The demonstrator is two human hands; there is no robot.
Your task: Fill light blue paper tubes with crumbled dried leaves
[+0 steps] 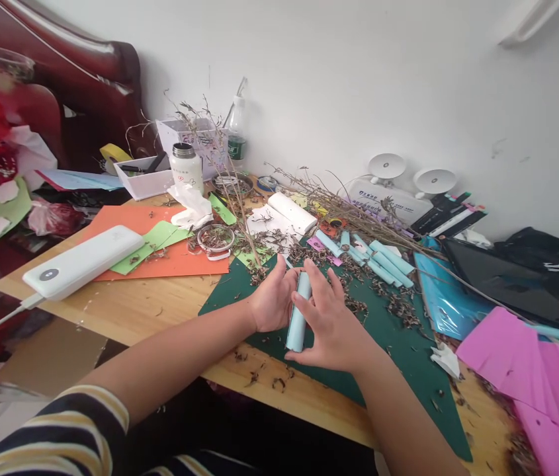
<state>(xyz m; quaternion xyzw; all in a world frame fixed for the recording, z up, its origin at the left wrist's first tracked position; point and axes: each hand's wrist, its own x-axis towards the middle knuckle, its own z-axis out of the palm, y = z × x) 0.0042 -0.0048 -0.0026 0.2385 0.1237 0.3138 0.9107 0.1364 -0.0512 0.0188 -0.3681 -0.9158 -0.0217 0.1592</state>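
Observation:
Between my two hands is a light blue paper roll (299,317), tilted slightly, above the front edge of a dark green sheet. My left hand (275,299) supports its upper left side, the thumb raised and the other fingers partly hidden behind it. My right hand (329,324) is around the right side, its thumb near the lower end and a fingertip against the middle, other fingers spread. Several more blue paper rolls (391,261) lie in a group on the green sheet (329,370), amid scattered dried plant bits.
Dry branches (339,198) stretch across the back right. At left are a white power bank (83,261) with its cable, orange paper (184,264) and a white bottle (186,168). Pink sheets (507,350) and a blue packet (445,297) lie at right. A wall stands behind.

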